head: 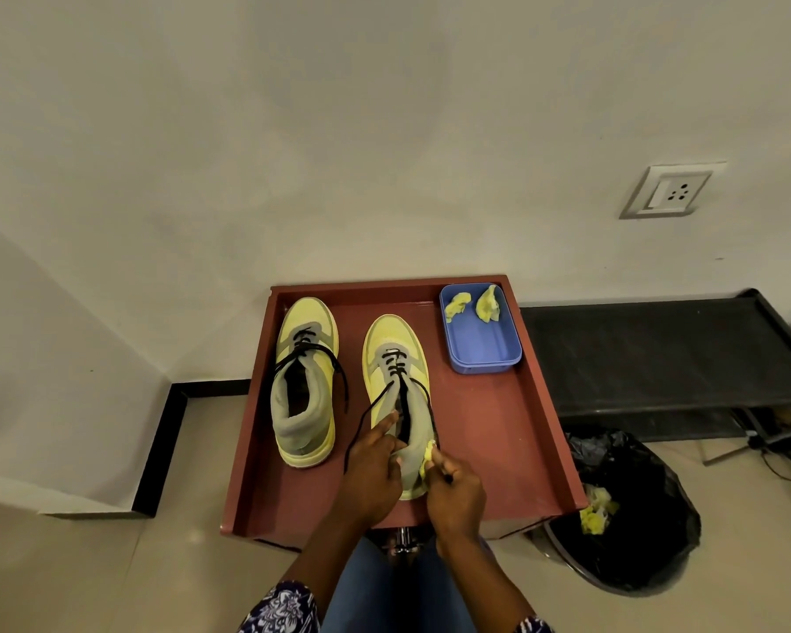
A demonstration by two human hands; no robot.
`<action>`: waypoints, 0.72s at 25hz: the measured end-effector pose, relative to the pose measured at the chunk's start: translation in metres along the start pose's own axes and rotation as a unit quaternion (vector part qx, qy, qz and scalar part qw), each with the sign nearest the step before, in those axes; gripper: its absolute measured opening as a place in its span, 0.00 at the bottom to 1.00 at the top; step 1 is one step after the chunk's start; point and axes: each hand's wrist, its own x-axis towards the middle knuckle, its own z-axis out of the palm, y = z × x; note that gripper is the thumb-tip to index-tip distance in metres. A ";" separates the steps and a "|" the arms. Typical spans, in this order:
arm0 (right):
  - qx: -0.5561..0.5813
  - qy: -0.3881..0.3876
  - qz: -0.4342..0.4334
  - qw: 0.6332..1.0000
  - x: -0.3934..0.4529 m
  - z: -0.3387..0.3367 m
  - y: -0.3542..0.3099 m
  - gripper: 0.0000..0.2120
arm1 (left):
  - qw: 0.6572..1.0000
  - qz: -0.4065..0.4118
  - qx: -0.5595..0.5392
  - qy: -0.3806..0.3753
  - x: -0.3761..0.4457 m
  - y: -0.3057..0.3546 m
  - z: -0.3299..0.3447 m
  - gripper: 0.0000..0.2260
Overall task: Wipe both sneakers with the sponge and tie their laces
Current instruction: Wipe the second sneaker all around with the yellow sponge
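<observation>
Wiping looks to be the step in hand: the right hand (455, 493) pinches a small yellow sponge piece (429, 455) against the heel collar of the right-hand sneaker (396, 358), low in the middle of the frame. The left hand (373, 472) steadies the same shoe from the other side, its grip curled round the collar with one finger stretched up along the tongue.

The sneaker's long axis runs straight up the frame, toe toward the wall and heel at the hands, so any further wiping stroke leads away from the body along that line. The right hand's grip is narrow, closed on the sponge. The black laces (403, 381) hang loose and untied, trailing down both sides of the shoe.

The other sneaker (304, 381) stands parallel just to the left, also unlaced, nearer the left hand.

Both shoes sit on a red tray (498, 431) serving as the counter. In its upper right corner a blue tub (480, 347) holds two more yellow sponge scraps (473, 306). At the lower right of the frame, a black-lined bin (635, 518) on the floor has yellow scraps in it.
</observation>
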 end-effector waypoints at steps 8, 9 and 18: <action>-0.021 -0.025 0.055 0.998 0.058 0.013 -0.021 0.12 | 0.999 0.047 0.008 -0.018 -0.001 -0.001 -0.003 0.10; -0.023 -0.033 0.055 0.998 0.065 0.015 -0.025 0.12 | 0.999 0.049 0.005 -0.016 -0.001 -0.001 -0.003 0.11; -0.100 -0.043 -0.082 0.991 0.047 0.006 -0.017 0.14 | 1.000 0.011 -0.019 -0.003 -0.004 -0.001 0.001 0.09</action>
